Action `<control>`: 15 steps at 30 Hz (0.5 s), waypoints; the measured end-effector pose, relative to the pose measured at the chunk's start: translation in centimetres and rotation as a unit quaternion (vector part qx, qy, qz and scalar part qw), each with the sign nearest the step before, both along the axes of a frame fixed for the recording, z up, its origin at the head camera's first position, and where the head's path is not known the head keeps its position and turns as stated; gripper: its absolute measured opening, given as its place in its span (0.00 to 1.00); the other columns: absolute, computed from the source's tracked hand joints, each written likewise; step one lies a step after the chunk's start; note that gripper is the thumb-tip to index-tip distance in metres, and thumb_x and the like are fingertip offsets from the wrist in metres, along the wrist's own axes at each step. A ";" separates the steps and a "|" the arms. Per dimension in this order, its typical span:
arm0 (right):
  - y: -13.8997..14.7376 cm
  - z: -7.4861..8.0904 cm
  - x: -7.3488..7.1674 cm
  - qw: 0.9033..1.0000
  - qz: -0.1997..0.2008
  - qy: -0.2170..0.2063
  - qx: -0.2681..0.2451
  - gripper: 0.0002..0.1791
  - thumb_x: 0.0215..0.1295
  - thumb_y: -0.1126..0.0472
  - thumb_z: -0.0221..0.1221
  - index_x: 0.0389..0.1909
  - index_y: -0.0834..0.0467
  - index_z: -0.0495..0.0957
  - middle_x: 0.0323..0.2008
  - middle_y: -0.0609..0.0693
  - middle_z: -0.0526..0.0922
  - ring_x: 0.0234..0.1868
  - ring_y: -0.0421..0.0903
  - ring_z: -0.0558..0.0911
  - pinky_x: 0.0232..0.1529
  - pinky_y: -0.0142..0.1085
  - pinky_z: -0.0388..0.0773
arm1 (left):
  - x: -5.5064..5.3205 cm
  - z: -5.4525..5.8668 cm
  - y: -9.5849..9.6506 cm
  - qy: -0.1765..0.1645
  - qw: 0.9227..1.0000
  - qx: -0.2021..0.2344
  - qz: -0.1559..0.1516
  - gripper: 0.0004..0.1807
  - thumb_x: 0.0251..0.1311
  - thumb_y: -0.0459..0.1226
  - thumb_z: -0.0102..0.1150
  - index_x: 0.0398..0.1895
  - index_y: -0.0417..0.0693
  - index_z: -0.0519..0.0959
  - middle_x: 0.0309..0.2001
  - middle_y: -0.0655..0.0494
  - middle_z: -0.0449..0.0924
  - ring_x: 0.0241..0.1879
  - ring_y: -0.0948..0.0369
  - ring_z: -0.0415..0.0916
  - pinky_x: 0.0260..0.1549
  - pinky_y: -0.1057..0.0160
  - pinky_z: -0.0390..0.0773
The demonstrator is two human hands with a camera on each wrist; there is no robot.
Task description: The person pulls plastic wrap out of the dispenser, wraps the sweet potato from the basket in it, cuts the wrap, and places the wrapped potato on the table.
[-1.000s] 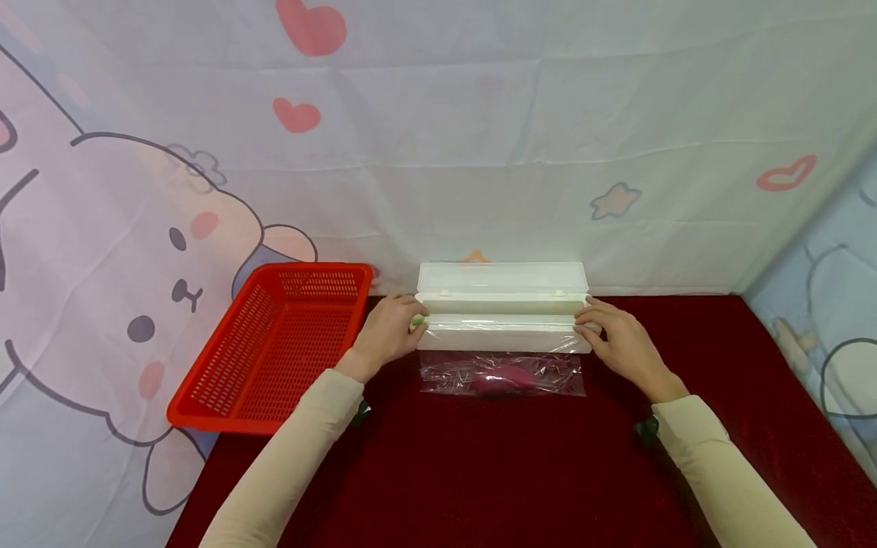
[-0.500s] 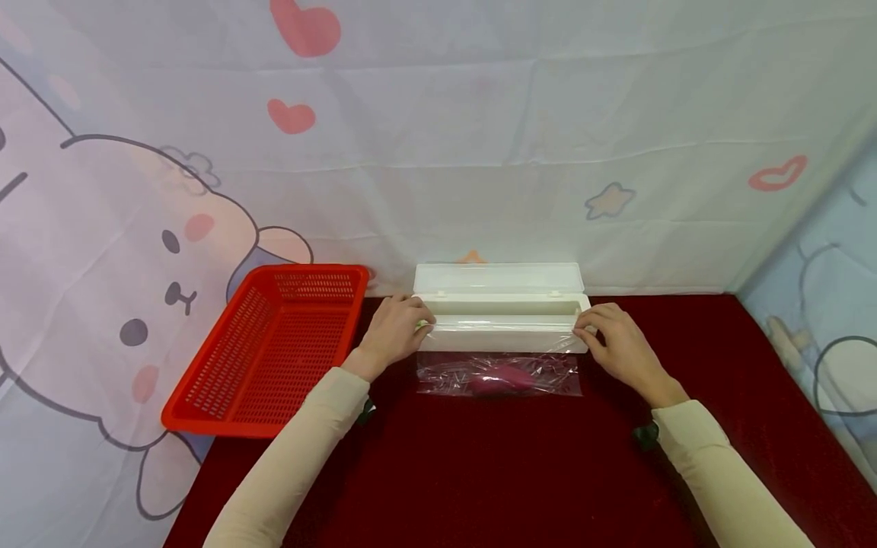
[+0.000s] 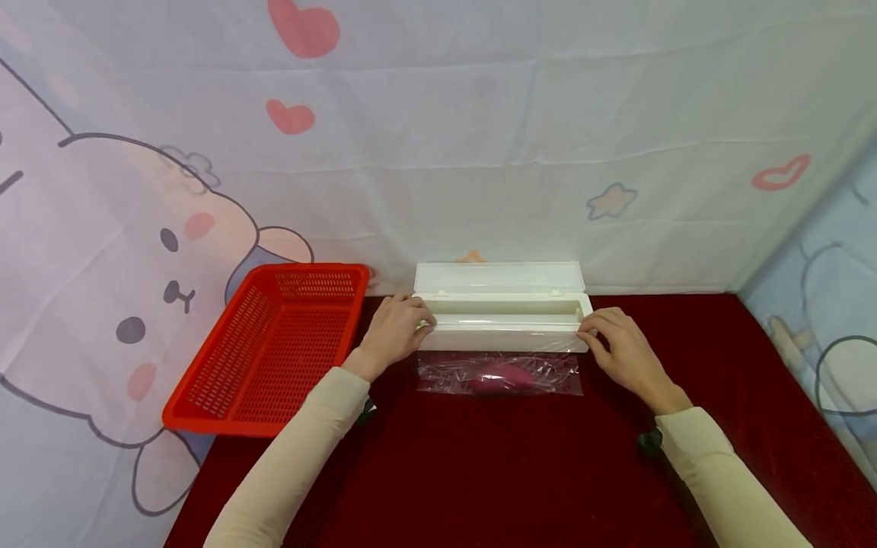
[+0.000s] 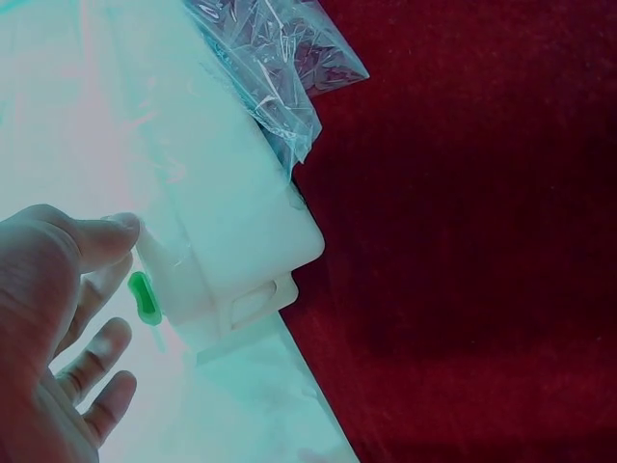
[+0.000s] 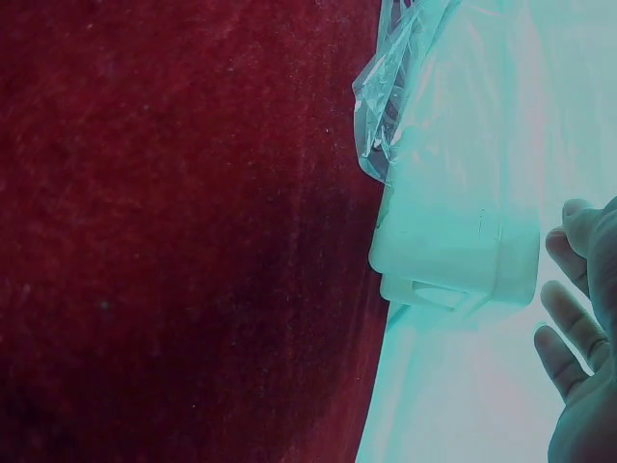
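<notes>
A long white cling film dispenser (image 3: pixel 503 339) lies across the table with its lid (image 3: pixel 498 278) raised behind it. Clear film (image 3: pixel 438 373) hangs over its front onto the cloth, and a pink rounded shape (image 3: pixel 503 378) shows through the film. My left hand (image 3: pixel 396 332) pinches at the dispenser's left end, thumb and index finger beside a green slider (image 4: pixel 145 297); the exact contact is partly hidden. At the right end, my right hand (image 3: pixel 626 352) has thumb and index tips close together beside the box, with no thing visible between these fingers (image 5: pixel 569 313).
A red plastic basket (image 3: pixel 175 421) with slotted walls stands left of my left forearm. Dark red cloth (image 3: pixel 507 472) covers the table. A printed curtain (image 3: pixel 445 152) hangs right behind the dispenser, and another hanging cloth (image 3: pixel 849 304) borders the right side.
My left hand and the green slider have shifted slightly right along the dispenser. My right hand has drawn slightly right, away from the bar. The film and basket keep their places.
</notes>
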State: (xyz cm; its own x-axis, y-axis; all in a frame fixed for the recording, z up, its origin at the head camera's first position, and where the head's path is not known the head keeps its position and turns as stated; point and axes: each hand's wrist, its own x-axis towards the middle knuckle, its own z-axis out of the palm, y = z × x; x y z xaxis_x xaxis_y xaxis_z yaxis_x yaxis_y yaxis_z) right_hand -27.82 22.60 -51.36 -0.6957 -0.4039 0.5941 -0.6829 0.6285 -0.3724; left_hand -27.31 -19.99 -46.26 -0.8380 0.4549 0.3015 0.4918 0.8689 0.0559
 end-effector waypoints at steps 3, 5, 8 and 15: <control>0.0 0.1 0.0 1.000 0.000 0.000 0.001 0.06 0.64 0.71 0.71 0.37 0.59 0.85 0.44 0.57 0.89 0.51 0.56 0.82 0.52 0.51 0.76 | 0.1 0.0 0.0 0.003 1.000 0.000 0.004 0.04 0.69 0.41 0.71 0.42 0.56 0.93 0.47 0.57 0.91 0.50 0.51 0.80 0.53 0.49 0.78; 0.0 0.2 0.1 1.000 0.000 0.002 0.001 0.06 0.64 0.71 0.72 0.37 0.59 0.85 0.44 0.57 0.89 0.51 0.56 0.82 0.53 0.51 0.76 | 0.1 0.0 0.0 0.005 1.000 -0.007 0.002 0.04 0.69 0.41 0.71 0.41 0.56 0.92 0.45 0.57 0.91 0.49 0.51 0.79 0.54 0.49 0.78; 0.0 0.1 0.1 1.000 0.002 0.008 -0.001 0.07 0.63 0.72 0.72 0.36 0.59 0.85 0.43 0.58 0.89 0.51 0.56 0.82 0.52 0.50 0.76 | 0.2 0.0 0.2 0.012 1.000 -0.027 -0.003 0.04 0.71 0.41 0.69 0.42 0.55 0.91 0.44 0.57 0.89 0.50 0.51 0.79 0.57 0.48 0.77; -0.1 0.0 0.1 1.000 0.001 0.016 -0.006 0.08 0.62 0.73 0.72 0.36 0.59 0.85 0.42 0.56 0.89 0.50 0.56 0.82 0.51 0.50 0.75 | 0.4 -0.4 0.1 0.022 0.999 -0.037 -0.003 0.04 0.73 0.40 0.66 0.41 0.52 0.88 0.44 0.55 0.89 0.48 0.51 0.78 0.55 0.49 0.77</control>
State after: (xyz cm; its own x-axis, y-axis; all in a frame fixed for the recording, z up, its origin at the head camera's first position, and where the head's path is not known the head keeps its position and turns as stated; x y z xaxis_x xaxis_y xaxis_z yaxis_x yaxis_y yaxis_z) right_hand -27.68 22.52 -51.32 -0.6745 -0.3991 0.6211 -0.6966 0.6225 -0.3566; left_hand -26.94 -19.84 -46.64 -0.8222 0.4820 0.3027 0.4973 0.8671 -0.0298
